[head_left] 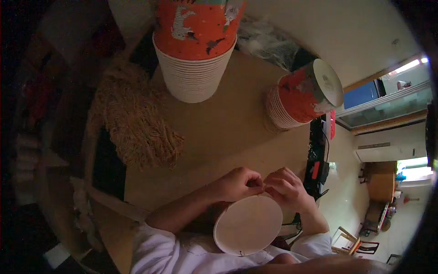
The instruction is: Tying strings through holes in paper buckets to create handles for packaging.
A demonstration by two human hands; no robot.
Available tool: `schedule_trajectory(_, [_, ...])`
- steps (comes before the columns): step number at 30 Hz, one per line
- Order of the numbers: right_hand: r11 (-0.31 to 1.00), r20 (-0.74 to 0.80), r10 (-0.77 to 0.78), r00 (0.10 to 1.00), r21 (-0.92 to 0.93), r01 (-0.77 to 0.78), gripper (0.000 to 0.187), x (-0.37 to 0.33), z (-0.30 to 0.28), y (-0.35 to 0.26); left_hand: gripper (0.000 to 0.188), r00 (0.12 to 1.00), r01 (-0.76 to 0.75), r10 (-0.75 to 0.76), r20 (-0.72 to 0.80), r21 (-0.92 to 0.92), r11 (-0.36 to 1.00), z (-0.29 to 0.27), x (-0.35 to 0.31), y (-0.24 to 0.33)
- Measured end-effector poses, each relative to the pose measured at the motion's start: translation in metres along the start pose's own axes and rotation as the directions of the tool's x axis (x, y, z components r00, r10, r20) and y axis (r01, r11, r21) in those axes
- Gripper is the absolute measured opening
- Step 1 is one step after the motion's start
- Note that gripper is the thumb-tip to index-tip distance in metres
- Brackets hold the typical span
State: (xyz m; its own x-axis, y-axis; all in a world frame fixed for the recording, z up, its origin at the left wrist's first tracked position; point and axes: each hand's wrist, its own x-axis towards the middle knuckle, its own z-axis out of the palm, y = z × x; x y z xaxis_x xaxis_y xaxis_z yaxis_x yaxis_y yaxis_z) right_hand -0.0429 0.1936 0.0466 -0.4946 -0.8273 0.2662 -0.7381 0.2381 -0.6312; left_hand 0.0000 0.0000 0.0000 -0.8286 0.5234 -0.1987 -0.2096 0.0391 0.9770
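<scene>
This looks like a room in a home, used for handwork: along the right side are a bright window [419, 173], a brown wooden cabinet [382, 182] and a wooden chair [350, 237]; at upper centre, many nested tubs [198, 68] crowd a table [219, 137] beside brown strands [139, 116].

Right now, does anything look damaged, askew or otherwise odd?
The orange sides of the tall bucket stack and the short bucket stack look patchy, as if scuffed, though that may be printing. The short one's lean could be lens distortion. Nothing looks spilled.
</scene>
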Motion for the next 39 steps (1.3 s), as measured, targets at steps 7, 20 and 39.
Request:
schedule_trajectory(7, [0.981,0.139,-0.089,0.986,-0.161,0.111,0.031,0.005,-0.023,0.002,0.018,0.999,-0.037,0.037,-0.003,-0.012,0.999,0.007,0.01,0.0])
schedule_trajectory(20, [0.99,0.268,0.134,0.954,-0.085,-0.115,0.006,-0.002,-0.017,0.012,0.01,0.999,-0.043,0.044,-0.017,0.019,0.999,0.009,0.013,0.0])
schedule_trajectory(39, [0.863,0.392,0.399,0.829,0.144,-0.484,0.008,0.009,0.008,0.024,0.008,0.926,-0.365,0.373,-0.063,0.113,0.924,-0.013,0.0,-0.007])
